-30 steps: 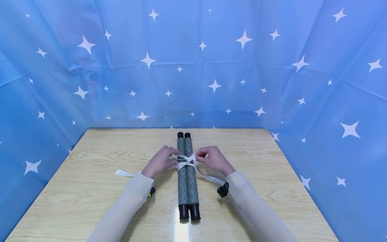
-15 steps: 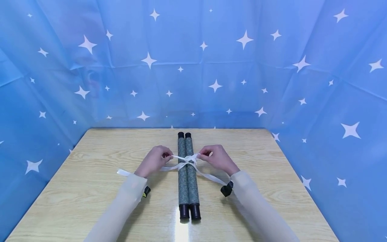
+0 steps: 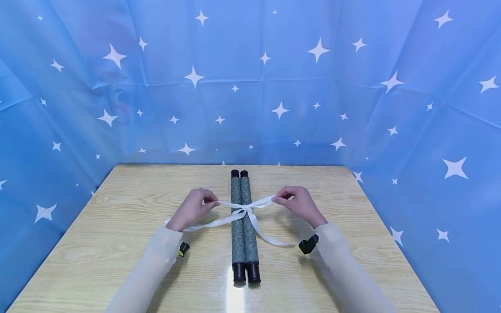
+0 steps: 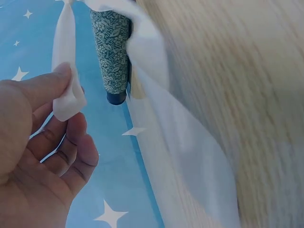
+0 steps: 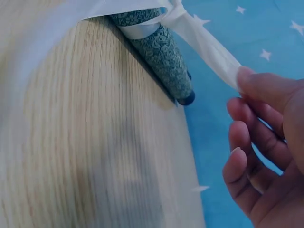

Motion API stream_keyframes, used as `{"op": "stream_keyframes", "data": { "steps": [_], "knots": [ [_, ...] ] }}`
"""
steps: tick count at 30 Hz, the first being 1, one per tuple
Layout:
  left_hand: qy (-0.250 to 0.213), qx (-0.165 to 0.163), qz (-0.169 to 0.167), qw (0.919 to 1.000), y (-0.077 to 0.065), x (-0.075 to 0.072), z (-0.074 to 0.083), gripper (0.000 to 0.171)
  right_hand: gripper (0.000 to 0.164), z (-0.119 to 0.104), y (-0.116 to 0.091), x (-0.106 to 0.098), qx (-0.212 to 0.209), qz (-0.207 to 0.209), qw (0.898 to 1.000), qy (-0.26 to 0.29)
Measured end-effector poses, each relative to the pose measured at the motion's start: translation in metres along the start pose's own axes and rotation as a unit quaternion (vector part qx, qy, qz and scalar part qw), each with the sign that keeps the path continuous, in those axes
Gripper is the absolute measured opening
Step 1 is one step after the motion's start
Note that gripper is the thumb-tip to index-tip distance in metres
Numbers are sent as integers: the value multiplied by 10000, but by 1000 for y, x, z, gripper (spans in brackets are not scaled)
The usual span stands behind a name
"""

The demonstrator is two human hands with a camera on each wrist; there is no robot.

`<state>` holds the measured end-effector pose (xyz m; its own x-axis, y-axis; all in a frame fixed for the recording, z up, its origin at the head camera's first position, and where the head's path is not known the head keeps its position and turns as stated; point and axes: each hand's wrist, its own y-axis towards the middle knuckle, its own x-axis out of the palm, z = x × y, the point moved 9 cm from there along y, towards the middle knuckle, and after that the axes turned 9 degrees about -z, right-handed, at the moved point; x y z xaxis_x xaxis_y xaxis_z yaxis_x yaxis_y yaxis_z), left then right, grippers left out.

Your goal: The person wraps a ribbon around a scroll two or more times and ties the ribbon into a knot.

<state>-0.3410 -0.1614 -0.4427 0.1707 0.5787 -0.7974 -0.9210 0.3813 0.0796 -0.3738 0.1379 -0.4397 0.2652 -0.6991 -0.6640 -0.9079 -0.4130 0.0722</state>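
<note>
A scroll with two green patterned rolls and black end knobs lies lengthwise on the table. Around its middle runs a white ribbon, tied in a bow at the top. My left hand pinches one ribbon loop between thumb and forefinger, left of the rolls; the folded loop end shows in the left wrist view. On the other side, my right hand pinches the opposite loop between thumb and fingers. Both loops stretch out from the central knot. One loose tail passes under my left wrist, the other curves down to the right.
The light wooden table carries the scroll near its centre. A blue curtain with white stars hangs behind and at both sides. Small black wrist cameras sit under both sleeves, close above the tabletop.
Both hands have moved apart, the left leftward and the right rightward, drawing the loops out longer. The knot looks smaller and tighter. The right tail has slipped nearer the rolls.
</note>
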Motion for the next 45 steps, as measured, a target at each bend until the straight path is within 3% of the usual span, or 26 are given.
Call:
{"op": "stream_keyframes", "data": {
  "steps": [11,25,32,45],
  "knots": [
    [-183,156,41,9997,0,1,0,7,41,32,-11,-8,492,65,9979,412],
    [-406,-23,-18,9992,-3,5,-9,8,40,60,-20,-16,972,172,9923,750],
    [-418,-77,-117,9990,-1,13,-17,10,34,74,-25,-10,1174,77,9848,1276],
    [-552,-216,-385,9975,-6,21,-28,12,29,89,-26,-3,1436,243,9815,1241]
  ]
}}
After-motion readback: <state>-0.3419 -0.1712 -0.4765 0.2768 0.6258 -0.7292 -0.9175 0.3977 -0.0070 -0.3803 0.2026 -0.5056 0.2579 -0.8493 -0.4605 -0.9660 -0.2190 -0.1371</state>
